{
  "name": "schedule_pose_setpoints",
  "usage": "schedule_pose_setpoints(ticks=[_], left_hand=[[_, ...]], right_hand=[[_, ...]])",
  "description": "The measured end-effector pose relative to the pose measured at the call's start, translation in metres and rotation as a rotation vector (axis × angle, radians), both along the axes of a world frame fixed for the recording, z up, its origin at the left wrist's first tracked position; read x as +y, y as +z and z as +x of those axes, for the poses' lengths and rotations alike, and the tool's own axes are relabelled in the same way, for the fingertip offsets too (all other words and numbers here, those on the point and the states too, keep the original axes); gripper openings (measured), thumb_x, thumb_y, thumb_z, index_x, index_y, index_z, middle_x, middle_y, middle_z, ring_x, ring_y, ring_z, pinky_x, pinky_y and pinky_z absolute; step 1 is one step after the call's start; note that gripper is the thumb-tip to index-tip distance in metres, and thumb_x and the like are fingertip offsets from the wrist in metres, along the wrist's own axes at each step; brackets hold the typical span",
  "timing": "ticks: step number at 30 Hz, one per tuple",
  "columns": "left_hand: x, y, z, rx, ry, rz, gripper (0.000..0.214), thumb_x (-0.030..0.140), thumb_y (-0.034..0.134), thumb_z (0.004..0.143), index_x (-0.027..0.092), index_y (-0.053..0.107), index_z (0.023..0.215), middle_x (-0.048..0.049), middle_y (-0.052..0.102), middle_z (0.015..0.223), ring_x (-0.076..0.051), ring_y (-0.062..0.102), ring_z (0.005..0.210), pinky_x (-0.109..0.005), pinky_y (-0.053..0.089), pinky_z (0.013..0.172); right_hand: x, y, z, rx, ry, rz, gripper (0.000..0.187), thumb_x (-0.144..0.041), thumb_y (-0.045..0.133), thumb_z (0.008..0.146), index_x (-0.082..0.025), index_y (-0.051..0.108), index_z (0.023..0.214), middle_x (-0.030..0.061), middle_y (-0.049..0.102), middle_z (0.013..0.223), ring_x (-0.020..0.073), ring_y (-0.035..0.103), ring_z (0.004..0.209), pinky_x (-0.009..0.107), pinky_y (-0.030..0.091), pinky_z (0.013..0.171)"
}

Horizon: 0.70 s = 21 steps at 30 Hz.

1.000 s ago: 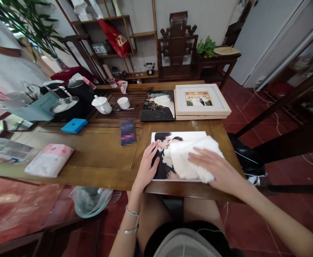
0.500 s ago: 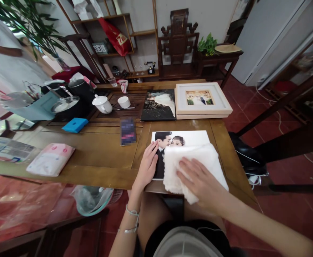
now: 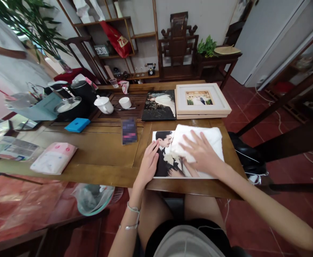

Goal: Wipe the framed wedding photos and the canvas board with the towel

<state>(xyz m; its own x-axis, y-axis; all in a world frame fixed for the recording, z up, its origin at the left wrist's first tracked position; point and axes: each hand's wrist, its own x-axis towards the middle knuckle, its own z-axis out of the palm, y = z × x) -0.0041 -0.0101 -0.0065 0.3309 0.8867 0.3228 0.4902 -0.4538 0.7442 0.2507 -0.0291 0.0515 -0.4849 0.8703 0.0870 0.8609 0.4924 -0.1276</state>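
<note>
A photo panel (image 3: 163, 162) of a couple lies flat near the table's front edge. My left hand (image 3: 149, 161) rests on its left border with the fingers stretched out, holding nothing. A folded white towel (image 3: 212, 139) covers the upper right of the panel and reaches past its right and far sides. On the towel lies my right hand (image 3: 200, 150), palm down and fingers spread, pressing on it from above. Part of the picture beneath the towel and this hand is hidden.
Behind the panel lie a dark photo panel (image 3: 157, 105) and a light wooden picture frame (image 3: 181, 91). To the left are a phone-sized dark item (image 3: 129, 132), a tissue pack (image 3: 53, 159), a blue box (image 3: 77, 125), a lidded white cup (image 3: 104, 104) and a small white cup (image 3: 125, 103).
My right hand has pushed the towel away from me, toward the panel's far edge, uncovering the lower part of the picture. My left hand stays at the left border.
</note>
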Motion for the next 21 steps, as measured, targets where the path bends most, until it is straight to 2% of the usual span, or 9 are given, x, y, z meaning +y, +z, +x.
schedule_pose_setpoints(ticks=[4,6,8,11,15,18,21], left_hand=[[0.0,0.002,0.001,0.002,-0.015,0.0,0.045,0.03,0.032,0.102,0.026,0.041,0.147,-0.0065,0.039,0.155,-0.021,0.03,0.146,-0.047,0.021,0.122],[0.0,0.002,0.001,0.005,-0.019,0.002,0.045,0.03,0.033,0.102,0.027,0.041,0.147,-0.006,0.039,0.155,-0.021,0.029,0.146,-0.048,0.022,0.122],[0.0,0.001,0.0,0.008,-0.013,0.003,0.045,0.03,0.034,0.102,0.027,0.041,0.146,-0.0061,0.039,0.155,-0.021,0.029,0.146,-0.047,0.022,0.122],[0.0,0.0,0.0,0.015,-0.004,0.004,0.045,0.029,0.033,0.102,0.025,0.042,0.146,-0.0069,0.04,0.154,-0.021,0.029,0.146,-0.047,0.022,0.122],[0.001,0.0,0.001,0.033,0.001,0.002,0.045,0.03,0.033,0.102,0.025,0.042,0.146,-0.0065,0.041,0.154,-0.021,0.031,0.145,-0.048,0.023,0.121],[0.0,0.001,0.002,0.032,0.008,0.004,0.045,0.031,0.033,0.102,0.024,0.043,0.145,-0.0071,0.041,0.154,-0.021,0.031,0.145,-0.048,0.023,0.121],[0.0,0.001,0.003,0.002,0.02,0.018,0.044,0.033,0.033,0.102,0.025,0.047,0.143,-0.0069,0.044,0.151,-0.021,0.034,0.143,-0.048,0.024,0.121]], right_hand=[[-0.061,0.003,-0.023,0.022,0.276,-0.079,0.093,-0.025,0.077,0.062,-0.016,0.04,0.147,0.0163,0.026,0.159,0.0422,0.0,0.147,0.066,0.0,0.115],[-0.072,0.003,-0.023,0.046,0.328,-0.095,0.095,-0.023,0.076,0.061,-0.018,0.038,0.148,0.0131,0.024,0.16,0.039,0.0,0.148,0.063,0.001,0.117],[-0.06,0.002,-0.012,0.05,0.285,-0.082,0.09,-0.019,0.073,0.062,-0.021,0.041,0.147,0.0092,0.028,0.159,0.0357,0.005,0.148,0.06,0.007,0.118],[-0.015,0.0,0.013,0.041,0.065,-0.011,0.071,-0.017,0.064,0.07,-0.023,0.051,0.14,0.0063,0.038,0.155,0.0345,0.018,0.147,0.06,0.015,0.117],[0.042,0.003,0.028,-0.005,-0.182,0.011,0.063,-0.013,0.057,0.074,-0.018,0.056,0.136,0.01,0.041,0.152,0.0391,0.026,0.143,0.062,0.022,0.114],[0.056,0.008,0.009,-0.052,-0.175,-0.005,0.061,-0.017,0.06,0.075,-0.015,0.056,0.136,0.0146,0.04,0.152,0.0456,0.023,0.142,0.067,0.02,0.112],[0.047,0.009,-0.027,-0.092,-0.075,0.001,0.065,-0.023,0.066,0.074,-0.015,0.054,0.138,0.0172,0.039,0.153,0.0476,0.019,0.143,0.07,0.016,0.112]])
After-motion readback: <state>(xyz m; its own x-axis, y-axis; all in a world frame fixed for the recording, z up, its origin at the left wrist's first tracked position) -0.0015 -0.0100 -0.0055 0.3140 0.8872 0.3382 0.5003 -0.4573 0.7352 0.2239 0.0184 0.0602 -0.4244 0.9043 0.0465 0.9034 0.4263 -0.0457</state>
